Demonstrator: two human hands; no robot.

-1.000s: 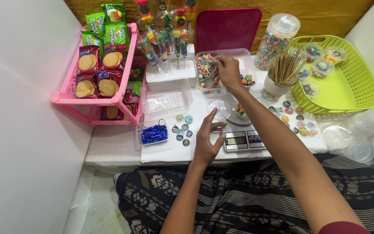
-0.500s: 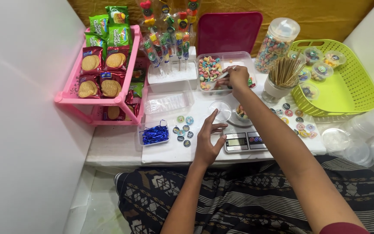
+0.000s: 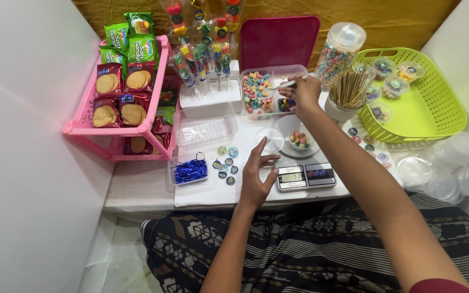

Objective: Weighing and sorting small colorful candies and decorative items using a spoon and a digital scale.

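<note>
My right hand (image 3: 305,92) holds a thin metal spoon (image 3: 282,84) over a clear box of colourful candy rings (image 3: 259,92). My left hand (image 3: 255,179) rests flat on the white table, fingers spread, beside a small digital scale (image 3: 305,176). On the scale's platform sits a small clear cup with a few candies (image 3: 298,140). An empty clear lid (image 3: 270,139) lies just left of that cup, near my left fingertips.
A pink rack of biscuit packets (image 3: 120,103) stands at left. Candy skewers (image 3: 202,54) stand in a white block. Round stickers (image 3: 225,163) and a tray of blue ties (image 3: 190,170) lie nearby. A candy jar (image 3: 338,54), wooden sticks (image 3: 348,89), a green basket (image 3: 424,108) and clear lids (image 3: 446,163) are at right.
My right hand lowered the spoon from above the candy box down into it. The left hand stayed in place beside the scale.
</note>
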